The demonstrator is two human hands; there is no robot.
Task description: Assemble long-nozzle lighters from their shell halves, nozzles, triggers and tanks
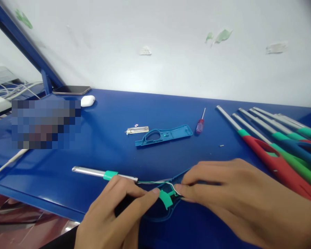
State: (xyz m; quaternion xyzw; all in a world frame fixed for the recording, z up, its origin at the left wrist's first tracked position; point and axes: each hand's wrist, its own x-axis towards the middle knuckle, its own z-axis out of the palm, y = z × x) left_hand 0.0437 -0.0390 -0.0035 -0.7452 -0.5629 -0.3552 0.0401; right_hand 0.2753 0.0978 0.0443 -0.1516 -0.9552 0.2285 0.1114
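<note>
A taken-apart long-nozzle lighter lies at the near table edge: a metal tube (93,172) with a teal collar, thin wires, a teal trigger piece (166,199) and an open blue handle shell (158,214). My left hand (114,214) pinches the parts at the tube's inner end, fingers closed. My right hand (233,193) presses closed fingers on the shell and wire from the right. The other blue shell half (163,135) lies further back in the middle.
A small red-handled screwdriver (200,125) and a clear fuel cell (138,130) lie near the spare shell. Several assembled lighters (274,152) are lined up at the right. A phone (71,90) and a white earbud case (87,101) sit at the back left by the white wall.
</note>
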